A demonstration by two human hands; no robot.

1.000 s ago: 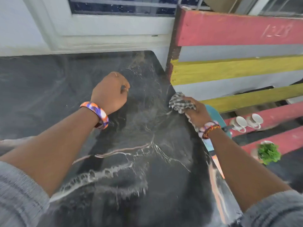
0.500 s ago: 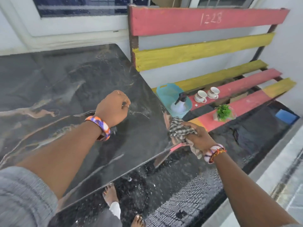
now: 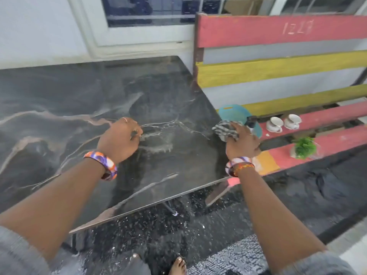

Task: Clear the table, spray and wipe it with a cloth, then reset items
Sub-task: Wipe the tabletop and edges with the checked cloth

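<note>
floor (image 3: 178,231): looks wet and we're barefoot, so a slip is our first worry
left hand (image 3: 119,140): fingers curled in, knuckles resting on the wet bench (image 3: 59,100)
right hand (image 3: 241,144): fingers pressed on the cloth (image 3: 224,129) at the bench's right edge; push further and it drops off
cups (image 3: 283,123): on the slats beyond, easy to knock

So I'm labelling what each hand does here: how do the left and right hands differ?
The left hand is a loose fist resting on the middle of the table, holding no cloth; the right hand grips the striped cloth at the table's right edge. The left wrist has one bracelet, the right two. Both touch the wet tabletop.
</note>
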